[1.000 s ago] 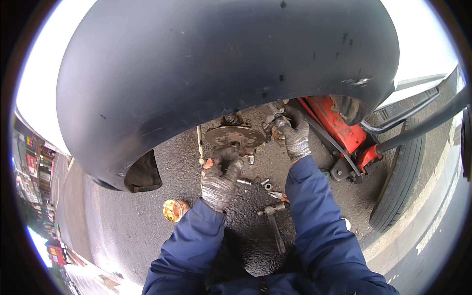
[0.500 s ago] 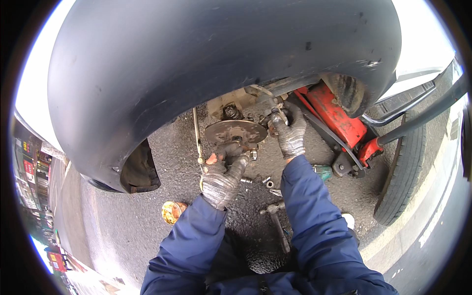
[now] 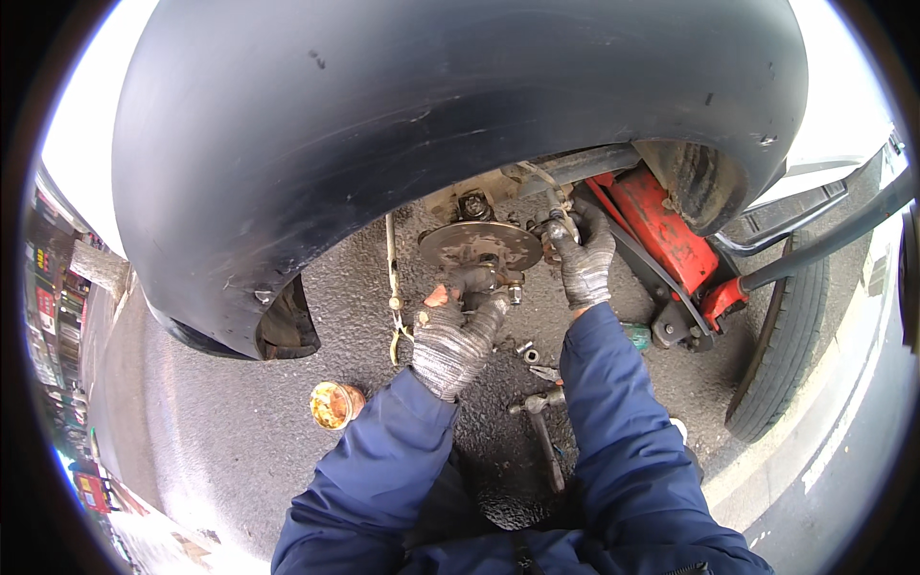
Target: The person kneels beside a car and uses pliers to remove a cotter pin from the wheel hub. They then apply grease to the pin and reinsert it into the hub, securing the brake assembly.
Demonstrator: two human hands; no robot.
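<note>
Under the wheel arch sits a rusty brake disc [image 3: 446, 248] with the hub stub at its middle. My left hand [image 3: 456, 337], in a worn grey knit glove with bare skin showing at one finger, is closed just in front of the disc. Its fingers curl by the hub, and what lies in them is hidden. At the disc's right edge my gloved right hand [image 3: 586, 257] is wrapped round a metal part that looks like a brake caliper [image 3: 553, 232]. A pale hose [image 3: 542, 175] runs up from there.
A dark fender [image 3: 460, 86] overhangs the work. To the right stand a red floor jack [image 3: 661, 230] and a tyre [image 3: 784, 340]. On the asphalt lie a hammer [image 3: 544, 436], pliers [image 3: 545, 373], a socket [image 3: 531, 356] and a tub of yellowish grease [image 3: 335, 406]. A thin rod [image 3: 391, 259] hangs left.
The view has shifted slightly, so the disc and both hands appear a little further right. Both hands stay at the same parts, with no clear change of grip.
</note>
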